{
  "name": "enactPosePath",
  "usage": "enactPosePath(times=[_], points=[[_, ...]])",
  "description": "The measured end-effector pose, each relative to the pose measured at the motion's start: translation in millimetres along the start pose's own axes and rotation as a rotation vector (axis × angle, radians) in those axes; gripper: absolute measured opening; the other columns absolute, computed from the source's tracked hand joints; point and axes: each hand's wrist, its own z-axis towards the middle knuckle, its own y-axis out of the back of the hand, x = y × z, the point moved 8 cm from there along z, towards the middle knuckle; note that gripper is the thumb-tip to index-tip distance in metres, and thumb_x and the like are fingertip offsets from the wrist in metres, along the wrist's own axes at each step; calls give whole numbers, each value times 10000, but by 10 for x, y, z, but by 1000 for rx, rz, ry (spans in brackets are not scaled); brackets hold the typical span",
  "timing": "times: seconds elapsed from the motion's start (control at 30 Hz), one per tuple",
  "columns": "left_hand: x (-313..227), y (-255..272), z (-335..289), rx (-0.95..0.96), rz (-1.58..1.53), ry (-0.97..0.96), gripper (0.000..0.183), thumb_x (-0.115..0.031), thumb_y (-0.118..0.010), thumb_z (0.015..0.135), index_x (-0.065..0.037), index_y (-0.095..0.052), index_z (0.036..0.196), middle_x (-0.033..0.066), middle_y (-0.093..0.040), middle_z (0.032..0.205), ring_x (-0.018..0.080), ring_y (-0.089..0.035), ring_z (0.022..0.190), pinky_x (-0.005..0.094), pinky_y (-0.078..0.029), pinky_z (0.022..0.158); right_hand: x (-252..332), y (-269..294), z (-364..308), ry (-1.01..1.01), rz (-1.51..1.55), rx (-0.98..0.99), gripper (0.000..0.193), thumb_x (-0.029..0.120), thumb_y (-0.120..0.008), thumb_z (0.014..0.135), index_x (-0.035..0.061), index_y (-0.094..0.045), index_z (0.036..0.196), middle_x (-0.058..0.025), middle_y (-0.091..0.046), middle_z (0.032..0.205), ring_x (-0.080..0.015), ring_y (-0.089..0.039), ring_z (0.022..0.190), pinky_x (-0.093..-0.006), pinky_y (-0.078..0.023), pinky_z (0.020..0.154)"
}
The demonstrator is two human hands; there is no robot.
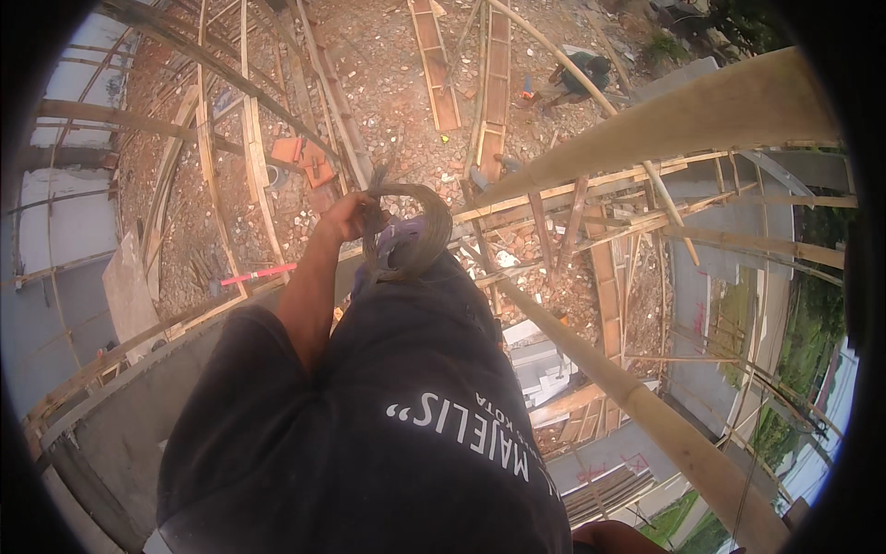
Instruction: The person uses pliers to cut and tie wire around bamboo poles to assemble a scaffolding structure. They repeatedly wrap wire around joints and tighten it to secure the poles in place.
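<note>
My left hand (346, 217) is closed around one side of a coil of thin, dark wire (439, 218), which hangs in a loop in front of my body. Loose wire ends stick up above my fingers. Through the loop, purplish cloth (402, 234) shows. My black shirt (369, 415) fills the lower middle of the picture. Of my right arm (616, 535) only a small part shows at the lower edge; the right hand is out of sight.
A thick bamboo pole (683, 120) slants across the upper right, and another bamboo pole (637, 402) runs to the lower right. Far below lies rubble ground (388, 102) with planks and orange tiles (316, 164). A person (583, 74) bends down there. A concrete wall edge (138, 397) is at my left.
</note>
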Motion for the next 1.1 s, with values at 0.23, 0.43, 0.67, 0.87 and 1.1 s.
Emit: enactPosePath(times=[0.23,0.43,0.67,0.87,1.1], points=[[-224,-240,-459,32,-236,-79,471,-378,-386,1016,18,-486,1249,263,-607,1134,366,-641,982,494,-532,899,-589,-626,-198,-452,567,323,314,247,-455,955,81,-655,1131,-24,-628,887,-209,-608,874,-420,-462,791],[-90,-122,-330,61,-243,-186,428,-420,-304,1055,-86,-520,1213,173,-612,1007,292,-636,879,485,-543,825,-727,-1167,-568,-654,369,-42,233,192,-448,1000,121,-379,789,14,-288,726,-136,-274,646,-328,-254,605],[42,-127,-185,-117,113,-15,433,-447,-359,1036,-82,-558,1157,107,-631,911,232,-614,788,400,-529,692,-713,-929,-730,-630,375,-206,442,186,-425,1025,169,-236,627,40,-153,560,-83,-92,477,-270,-142,446],[-798,-356,-416,-528,875,-424,303,-275,-541,939,-8,-611,1064,67,-623,778,152,-608,681,314,-469,580,-641,-653,-933,-618,449,-244,443,207,-443,1022,177,-248,626,46,-156,548,-74,-100,468,-262,-147,435],[-1311,-2531,-1424,-122,914,-983,294,-247,-551,975,20,-673,950,50,-632,750,142,-567,687,284,-457,672,-615,-617,-1313,-685,477,-373,441,219,-446,1020,170,-265,621,45,-182,519,-73,-113,438,-266,-146,421]])
